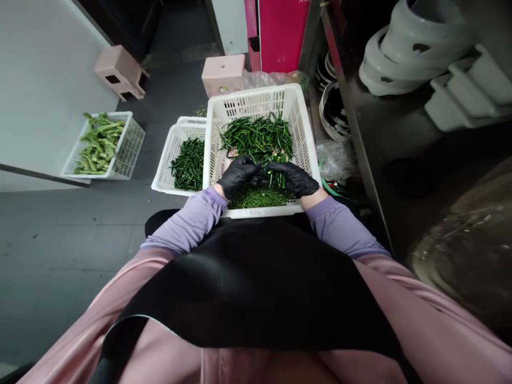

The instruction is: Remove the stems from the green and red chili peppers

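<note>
Gripping a small bunch of green chillies [276, 173], the fingers of the right hand [296, 178] bend over its right side; the left hand [240, 177] is curled at the left side, and whether its fingers pinch a stem I cannot tell. The bunch sits between both hands, within the outline of the large white basket [264, 213]. Just beyond the fingers lies a pile of whole chillies [260, 133]; on the near side, short thin green pieces [260, 198] reach toward the front rim. Both wrists cross the basket's edge, and the far wall stands well apart from the fingertips. Left of the left fingers, a smaller basket [160, 169] of chillies stands right beside the large one; bare floor [146, 144] separates it from pale green vegetables [100, 141] farther left. Right of the right fingers, past a clear plastic bag [336, 160], runs a metal surface's edge [358, 128].
</note>
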The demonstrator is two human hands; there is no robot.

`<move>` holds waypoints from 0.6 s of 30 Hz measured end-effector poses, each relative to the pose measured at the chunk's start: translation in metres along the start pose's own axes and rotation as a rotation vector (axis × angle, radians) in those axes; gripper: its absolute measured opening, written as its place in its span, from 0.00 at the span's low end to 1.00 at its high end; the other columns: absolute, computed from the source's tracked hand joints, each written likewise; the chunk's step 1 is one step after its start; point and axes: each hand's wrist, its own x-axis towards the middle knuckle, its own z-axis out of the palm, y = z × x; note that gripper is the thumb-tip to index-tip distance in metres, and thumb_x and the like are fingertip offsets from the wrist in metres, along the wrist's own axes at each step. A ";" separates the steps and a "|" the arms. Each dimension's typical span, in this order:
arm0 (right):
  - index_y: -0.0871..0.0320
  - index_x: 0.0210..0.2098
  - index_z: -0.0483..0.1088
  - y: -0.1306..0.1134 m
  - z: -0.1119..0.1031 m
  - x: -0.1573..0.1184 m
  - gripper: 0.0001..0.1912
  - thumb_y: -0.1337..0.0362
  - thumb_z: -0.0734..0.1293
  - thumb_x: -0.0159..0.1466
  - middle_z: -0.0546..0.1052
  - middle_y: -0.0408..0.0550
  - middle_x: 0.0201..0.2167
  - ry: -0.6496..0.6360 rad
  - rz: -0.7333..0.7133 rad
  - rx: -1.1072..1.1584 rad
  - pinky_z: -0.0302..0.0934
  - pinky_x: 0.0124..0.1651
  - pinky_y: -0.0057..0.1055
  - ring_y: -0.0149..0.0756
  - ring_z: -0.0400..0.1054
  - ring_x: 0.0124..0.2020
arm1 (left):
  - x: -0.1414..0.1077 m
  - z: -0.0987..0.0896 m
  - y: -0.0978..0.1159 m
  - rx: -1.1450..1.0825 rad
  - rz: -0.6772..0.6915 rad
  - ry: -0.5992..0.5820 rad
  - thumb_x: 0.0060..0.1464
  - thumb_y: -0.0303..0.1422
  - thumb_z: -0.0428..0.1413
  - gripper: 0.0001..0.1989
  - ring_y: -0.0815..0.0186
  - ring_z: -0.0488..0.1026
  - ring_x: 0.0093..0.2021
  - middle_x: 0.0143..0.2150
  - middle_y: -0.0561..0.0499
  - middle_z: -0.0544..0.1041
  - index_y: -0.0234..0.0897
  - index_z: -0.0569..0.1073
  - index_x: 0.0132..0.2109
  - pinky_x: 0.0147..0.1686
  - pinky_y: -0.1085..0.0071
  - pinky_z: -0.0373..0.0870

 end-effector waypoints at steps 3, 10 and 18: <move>0.53 0.35 0.83 -0.007 -0.002 0.002 0.19 0.53 0.87 0.50 0.86 0.46 0.34 -0.092 0.028 -0.014 0.80 0.54 0.50 0.51 0.83 0.48 | 0.017 0.016 0.004 0.148 0.068 0.012 0.52 0.44 0.77 0.22 0.64 0.73 0.28 0.23 0.55 0.71 0.40 0.72 0.31 0.31 0.67 0.74; 0.56 0.31 0.82 -0.033 -0.036 0.001 0.11 0.62 0.85 0.54 0.84 0.43 0.29 -0.054 0.004 -0.139 0.75 0.46 0.38 0.39 0.76 0.34 | 0.052 0.032 0.012 0.352 0.224 -0.011 0.58 0.37 0.74 0.15 0.56 0.78 0.40 0.29 0.50 0.76 0.39 0.75 0.34 0.43 0.63 0.74; 0.53 0.30 0.75 -0.029 -0.063 0.025 0.16 0.60 0.85 0.55 0.79 0.39 0.29 0.319 -0.128 0.055 0.76 0.47 0.36 0.38 0.76 0.36 | 0.065 0.087 -0.017 1.177 0.326 -0.185 0.65 0.29 0.63 0.14 0.40 0.78 0.65 0.60 0.29 0.83 0.31 0.85 0.55 0.66 0.48 0.69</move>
